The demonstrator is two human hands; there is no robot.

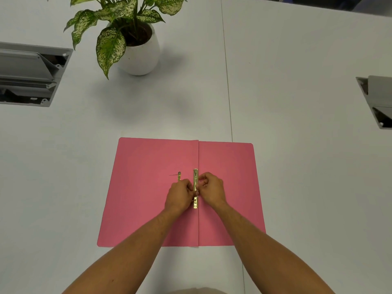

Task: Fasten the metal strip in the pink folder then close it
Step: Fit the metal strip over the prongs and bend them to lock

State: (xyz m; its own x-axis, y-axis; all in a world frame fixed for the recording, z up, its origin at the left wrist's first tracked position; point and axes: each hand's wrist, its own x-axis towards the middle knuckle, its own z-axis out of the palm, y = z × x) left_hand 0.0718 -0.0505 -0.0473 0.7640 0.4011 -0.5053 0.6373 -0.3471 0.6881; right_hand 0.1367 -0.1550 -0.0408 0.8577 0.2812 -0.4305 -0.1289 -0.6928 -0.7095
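Observation:
The pink folder lies open flat on the white table, spine running away from me. A gold metal strip lies along the spine, its far end showing above my fingers and its near end below them. My left hand and my right hand meet at the strip's middle, fingers curled and pinching it from both sides. A second small gold fastener piece sticks out from behind my left hand on the left flap.
A potted plant in a white pot stands at the back, beyond the folder. An open grey cable hatch is sunk in the table at the far left, another hatch at the right edge. A table seam runs front to back.

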